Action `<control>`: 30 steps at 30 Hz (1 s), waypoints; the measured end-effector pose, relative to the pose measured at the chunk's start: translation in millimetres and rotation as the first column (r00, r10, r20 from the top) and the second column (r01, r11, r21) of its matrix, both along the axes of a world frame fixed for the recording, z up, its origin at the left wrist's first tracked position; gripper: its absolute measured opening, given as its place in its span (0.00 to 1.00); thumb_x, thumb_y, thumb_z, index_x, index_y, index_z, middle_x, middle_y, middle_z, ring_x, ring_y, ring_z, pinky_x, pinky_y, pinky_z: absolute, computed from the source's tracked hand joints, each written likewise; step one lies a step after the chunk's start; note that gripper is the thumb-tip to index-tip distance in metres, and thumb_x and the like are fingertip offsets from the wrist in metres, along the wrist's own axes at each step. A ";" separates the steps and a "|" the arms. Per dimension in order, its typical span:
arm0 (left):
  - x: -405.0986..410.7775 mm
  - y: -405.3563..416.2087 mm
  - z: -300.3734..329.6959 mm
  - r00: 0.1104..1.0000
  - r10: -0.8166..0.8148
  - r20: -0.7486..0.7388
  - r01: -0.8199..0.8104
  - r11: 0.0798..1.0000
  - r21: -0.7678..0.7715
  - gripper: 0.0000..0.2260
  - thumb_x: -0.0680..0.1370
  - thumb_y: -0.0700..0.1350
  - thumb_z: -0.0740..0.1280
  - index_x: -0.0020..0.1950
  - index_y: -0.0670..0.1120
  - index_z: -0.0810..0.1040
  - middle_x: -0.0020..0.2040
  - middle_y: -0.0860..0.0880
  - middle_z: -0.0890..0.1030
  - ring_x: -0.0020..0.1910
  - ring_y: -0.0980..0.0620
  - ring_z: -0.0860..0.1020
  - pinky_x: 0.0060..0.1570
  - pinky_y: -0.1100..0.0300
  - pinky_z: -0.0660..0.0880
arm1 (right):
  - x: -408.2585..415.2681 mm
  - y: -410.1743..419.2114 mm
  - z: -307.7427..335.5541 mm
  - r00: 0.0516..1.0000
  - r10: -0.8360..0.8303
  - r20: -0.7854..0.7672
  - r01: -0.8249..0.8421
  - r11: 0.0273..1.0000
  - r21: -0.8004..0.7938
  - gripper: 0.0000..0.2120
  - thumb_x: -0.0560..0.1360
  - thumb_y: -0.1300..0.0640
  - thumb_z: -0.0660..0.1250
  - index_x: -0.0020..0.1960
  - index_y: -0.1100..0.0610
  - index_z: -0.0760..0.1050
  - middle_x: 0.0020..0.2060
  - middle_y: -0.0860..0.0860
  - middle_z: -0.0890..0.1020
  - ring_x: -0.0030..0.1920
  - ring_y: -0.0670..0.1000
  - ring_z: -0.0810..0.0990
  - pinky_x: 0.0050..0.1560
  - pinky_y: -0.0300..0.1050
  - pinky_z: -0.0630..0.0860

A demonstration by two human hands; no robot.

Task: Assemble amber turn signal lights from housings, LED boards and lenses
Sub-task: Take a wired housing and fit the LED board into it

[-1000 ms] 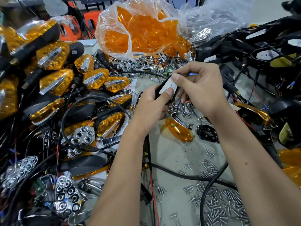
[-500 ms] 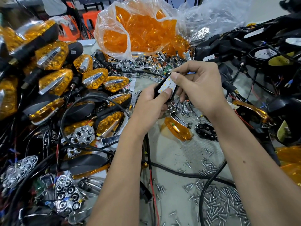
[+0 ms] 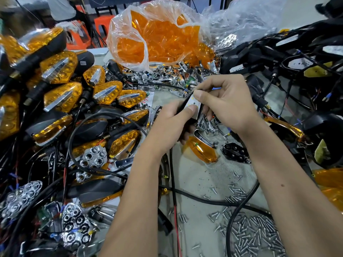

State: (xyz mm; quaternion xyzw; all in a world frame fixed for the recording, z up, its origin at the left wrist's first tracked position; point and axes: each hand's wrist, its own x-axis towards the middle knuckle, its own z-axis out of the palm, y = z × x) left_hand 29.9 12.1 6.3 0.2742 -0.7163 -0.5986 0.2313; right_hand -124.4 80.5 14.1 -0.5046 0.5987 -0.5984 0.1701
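Note:
Above the middle of the table, my left hand [image 3: 172, 125] grips a black housing, mostly hidden in the palm, with its thumb pressing on a white LED board [image 3: 193, 104] seated in it. My right hand [image 3: 228, 104] pinches the board's upper end between thumb and forefinger. A black cable [image 3: 171, 171] and a red wire hang down from the housing. Just below the hands an amber lens [image 3: 201, 150] lies on the table beside a black reflector piece [image 3: 234, 153].
Finished amber turn signals [image 3: 63, 97] are heaped on the left. A plastic bag of amber lenses [image 3: 157, 39] stands at the back, chrome reflectors [image 3: 167, 75] in front of it. Black housings with wires [image 3: 297, 58] crowd the right. Loose screws [image 3: 246, 232] cover the near right.
Both hands shifted slightly with the housing and board; the left thumb still presses the board while the right fingers stay pinched at its top end.

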 end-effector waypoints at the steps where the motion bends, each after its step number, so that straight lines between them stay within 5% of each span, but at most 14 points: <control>1: 0.5 0.1 1.2 1.000 0.002 -0.008 -0.002 1.000 0.011 0.06 0.85 0.43 0.61 0.53 0.41 0.74 0.36 0.43 0.77 0.27 0.47 0.75 0.26 0.59 0.72 | -0.6 -0.1 -0.3 1.000 0.027 -0.009 -0.027 0.999 0.023 0.05 0.77 0.65 0.72 0.43 0.60 0.83 0.29 0.59 0.81 0.24 0.55 0.78 0.25 0.42 0.75; 4: 2.1 1.3 4.7 0.999 -0.016 -0.033 0.018 0.999 0.045 0.07 0.83 0.39 0.58 0.59 0.41 0.72 0.41 0.43 0.78 0.31 0.44 0.78 0.31 0.51 0.77 | 0.9 -1.1 -1.4 0.991 0.128 -0.022 -0.126 0.988 0.094 0.05 0.77 0.66 0.72 0.43 0.61 0.83 0.25 0.54 0.80 0.23 0.54 0.77 0.24 0.41 0.73; 8: 3.1 3.7 4.1 0.994 -0.098 -0.042 0.100 0.994 0.036 0.09 0.84 0.39 0.54 0.62 0.45 0.70 0.37 0.47 0.81 0.31 0.48 0.77 0.29 0.56 0.75 | 1.2 -0.6 -1.6 0.976 0.220 0.007 -0.218 0.965 0.144 0.06 0.78 0.68 0.70 0.42 0.62 0.82 0.24 0.54 0.81 0.21 0.53 0.78 0.23 0.40 0.73; 23: -1.5 -1.7 -3.7 0.990 -0.088 -0.113 0.101 0.988 0.116 0.11 0.82 0.39 0.53 0.60 0.42 0.72 0.42 0.40 0.77 0.28 0.47 0.70 0.28 0.58 0.64 | 1.8 -2.6 4.2 0.989 0.138 0.042 -0.144 0.975 0.172 0.02 0.76 0.70 0.73 0.47 0.66 0.84 0.29 0.56 0.82 0.26 0.50 0.79 0.27 0.39 0.75; 27: -2.8 0.7 -2.8 0.961 -0.088 -0.264 0.160 0.951 0.263 0.22 0.87 0.52 0.50 0.68 0.35 0.67 0.46 0.35 0.73 0.32 0.45 0.68 0.30 0.54 0.62 | 3.0 -1.1 9.5 0.992 0.124 0.004 -0.123 0.982 0.146 0.04 0.74 0.70 0.74 0.43 0.63 0.84 0.28 0.57 0.82 0.26 0.54 0.80 0.27 0.40 0.76; 30: 1.1 -2.3 -3.6 0.969 -0.007 -0.246 0.085 0.948 0.305 0.31 0.82 0.68 0.49 0.69 0.43 0.67 0.47 0.33 0.79 0.32 0.41 0.76 0.30 0.54 0.72 | 0.4 0.3 11.5 0.994 0.112 -0.003 -0.110 0.984 0.139 0.03 0.75 0.69 0.74 0.44 0.62 0.84 0.28 0.58 0.82 0.26 0.54 0.80 0.28 0.41 0.77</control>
